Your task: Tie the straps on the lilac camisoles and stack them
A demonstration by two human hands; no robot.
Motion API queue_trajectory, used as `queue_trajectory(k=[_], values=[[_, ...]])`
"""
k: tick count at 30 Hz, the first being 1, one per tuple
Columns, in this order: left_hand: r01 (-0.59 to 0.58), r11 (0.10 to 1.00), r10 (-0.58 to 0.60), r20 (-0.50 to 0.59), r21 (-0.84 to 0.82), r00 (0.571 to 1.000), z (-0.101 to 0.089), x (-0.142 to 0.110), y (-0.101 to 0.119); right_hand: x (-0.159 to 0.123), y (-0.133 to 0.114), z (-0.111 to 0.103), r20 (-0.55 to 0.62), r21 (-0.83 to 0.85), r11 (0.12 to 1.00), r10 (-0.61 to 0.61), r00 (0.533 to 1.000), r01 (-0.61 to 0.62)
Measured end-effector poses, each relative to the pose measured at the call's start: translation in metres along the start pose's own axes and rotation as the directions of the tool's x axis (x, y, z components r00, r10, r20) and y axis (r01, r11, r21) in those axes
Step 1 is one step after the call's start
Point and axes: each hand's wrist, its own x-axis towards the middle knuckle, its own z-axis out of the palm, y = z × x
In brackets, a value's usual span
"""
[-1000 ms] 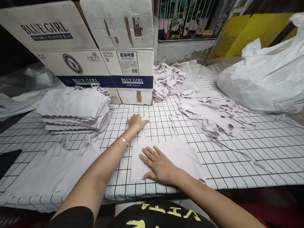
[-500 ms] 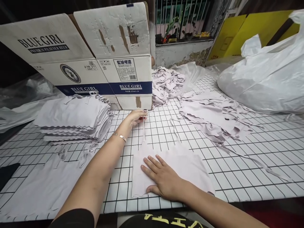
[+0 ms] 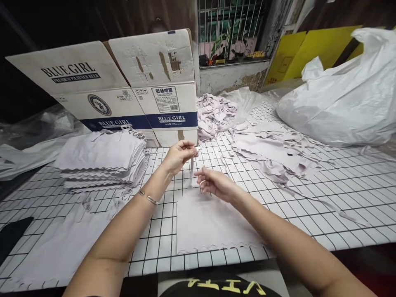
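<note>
A pale lilac garment piece [image 3: 213,227] lies flat on the table in front of me, its wavy hem towards me. One thin strap [image 3: 191,171] rises from its far left corner, and my left hand [image 3: 181,156] pinches the strap's upper end. A small whitish bit shows at those fingertips; I cannot make out what it is. Just right of the strap hovers my right hand [image 3: 216,183], fingers loosely curled and apart, holding nothing visible. The garment's second strap [image 3: 225,163] lies loose on the cloth, partly behind my right hand.
A folded stack of similar pieces [image 3: 99,154] sits at left, with another piece [image 3: 58,239] spread nearer me. Behind stands a white cardboard box [image 3: 123,90]. Loose lilac pieces [image 3: 266,148] and a white plastic bag [image 3: 337,107] occupy the right of the checked tablecloth [image 3: 328,222].
My right hand has lifted off the flat garment and moved up beside the strap. My left hand still pinches the strap, now turned and slightly further right. The view has shifted a little.
</note>
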Motion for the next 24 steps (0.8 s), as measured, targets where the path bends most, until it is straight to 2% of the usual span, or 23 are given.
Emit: queue_trajectory(k=[2, 4, 7, 8, 9, 10, 11, 12, 13, 14, 15, 16, 17, 18, 19, 20, 21, 22, 24], values=[[-0.199, 0.958, 0.189, 0.067, 0.205, 0.98, 0.007, -0.016, -0.001, 0.007, -0.02, -0.003, 0.078, 0.245, 0.964, 0.085, 0.993, -0.102], [-0.363, 0.837, 0.316, 0.178, 0.41, 0.932, 0.011, -0.03, -0.004, 0.008, -0.033, -0.005, 0.101, 0.319, 0.937, 0.112, 0.988, -0.139], [-0.487, 0.663, 0.378, 0.307, 0.568, 0.874, 0.009, -0.047, -0.009, 0.003, -0.031, -0.001, -0.029, 0.236, 0.972, 0.009, 1.0, -0.002], [-0.494, 0.636, 0.399, 0.295, 0.593, 0.868, 0.008, -0.051, -0.012, 0.0, -0.026, 0.002, -0.091, 0.175, 0.98, -0.075, 0.993, 0.09], [-0.475, 0.634, 0.424, 0.239, 0.61, 0.873, 0.008, -0.056, -0.016, -0.003, -0.02, 0.004, -0.151, 0.096, 0.976, -0.182, 0.972, 0.197], [-0.422, 0.665, 0.429, 0.147, 0.616, 0.891, 0.007, -0.06, -0.02, -0.007, -0.013, 0.006, -0.203, -0.004, 0.952, -0.3, 0.932, 0.305], [-0.325, 0.731, 0.374, 0.047, 0.6, 0.926, 0.007, -0.064, -0.025, -0.01, -0.005, 0.007, -0.238, -0.129, 0.907, -0.42, 0.876, 0.4], [-0.185, 0.82, 0.245, -0.04, 0.542, 0.969, 0.007, -0.069, -0.03, -0.015, 0.002, 0.007, -0.235, -0.276, 0.84, -0.531, 0.814, 0.468], [-0.007, 0.899, 0.049, -0.084, 0.437, 0.995, 0.008, -0.073, -0.035, -0.019, 0.009, 0.006, -0.186, -0.424, 0.753, -0.616, 0.766, 0.502], [0.182, 0.938, -0.169, -0.069, 0.295, 0.983, 0.009, -0.077, -0.039, -0.024, 0.016, 0.005, -0.099, -0.553, 0.654, -0.667, 0.738, 0.517], [0.34, 0.929, -0.343, -0.004, 0.145, 0.939, 0.01, -0.08, -0.043, -0.028, 0.022, 0.003, -0.001, -0.648, 0.552, -0.69, 0.724, 0.525], [0.443, 0.897, -0.442, 0.072, 0.01, 0.894, 0.011, -0.082, -0.045, -0.032, 0.028, 0.001, 0.08, -0.705, 0.464, -0.699, 0.711, 0.536], [0.488, 0.867, -0.475, 0.126, -0.105, 0.871, 0.012, -0.084, -0.047, -0.036, 0.033, 0.0, 0.118, -0.731, 0.41, -0.712, 0.692, 0.546], [0.49, 0.849, -0.468, 0.152, -0.197, 0.871, 0.013, -0.084, -0.047, -0.039, 0.036, -0.001, 0.098, -0.735, 0.401, -0.736, 0.67, 0.547], [0.48, 0.839, -0.452, 0.164, -0.257, 0.877, 0.013, -0.084, -0.047, -0.04, 0.039, -0.001, 0.028, -0.72, 0.44, -0.755, 0.656, 0.537], [0.477, 0.829, -0.447, 0.168, -0.292, 0.879, 0.014, -0.084, -0.046, -0.041, 0.039, -0.001, -0.066, -0.681, 0.518, -0.748, 0.661, 0.518], [0.491, 0.814, -0.461, 0.168, -0.31, 0.871, 0.014, -0.084, -0.045, -0.04, 0.039, -0.001, -0.145, -0.617, 0.618, -0.698, 0.701, 0.488], [0.51, 0.799, -0.485, 0.161, -0.318, 0.86, 0.015, -0.083, -0.043, -0.039, 0.037, -0.002, -0.176, -0.537, 0.718, -0.61, 0.773, 0.444], [0.532, 0.787, -0.517, 0.136, -0.312, 0.845, 0.015, -0.082, -0.04, -0.034, 0.031, -0.003, -0.096, -0.408, 0.854, -0.391, 0.916, 0.322]])
